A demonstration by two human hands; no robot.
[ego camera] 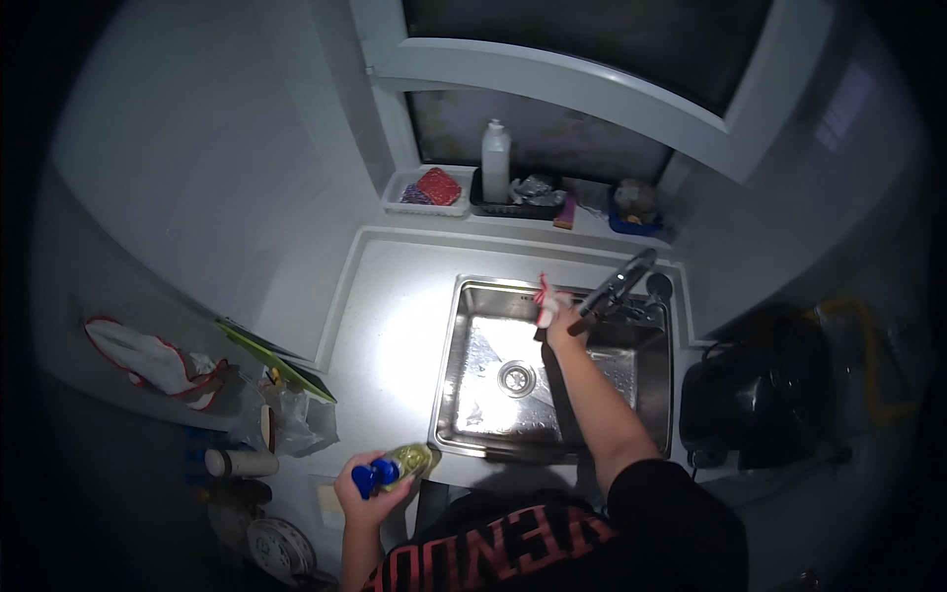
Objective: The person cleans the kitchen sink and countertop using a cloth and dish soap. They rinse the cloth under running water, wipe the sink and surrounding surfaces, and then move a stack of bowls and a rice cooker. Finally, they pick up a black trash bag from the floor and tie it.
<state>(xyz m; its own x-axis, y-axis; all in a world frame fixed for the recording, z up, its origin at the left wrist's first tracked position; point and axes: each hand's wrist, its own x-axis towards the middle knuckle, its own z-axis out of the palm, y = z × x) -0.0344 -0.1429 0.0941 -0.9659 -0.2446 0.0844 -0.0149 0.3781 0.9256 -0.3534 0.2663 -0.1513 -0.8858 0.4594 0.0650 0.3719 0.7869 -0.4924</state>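
Observation:
My left hand (362, 485) is wrapped around a clear bottle (411, 460) with yellow-green contents and a blue cap, at the counter's front edge left of the sink. Over the back part of the stainless steel sink (481, 403), my right hand (566, 329) grips a white cloth with red edging (549, 302). The chrome faucet (618, 285) slants just beside and partly above that hand, so some of the fingers are hidden. A drain strainer (516, 379) shows in the sink floor.
On the window ledge stand a white tray (425, 207) with a red pad, a pump-topped bottle (496, 163) in a black tray (518, 210), and a blue basket (635, 226). A green board (277, 362) leans at left. A black appliance (747, 399) sits at right.

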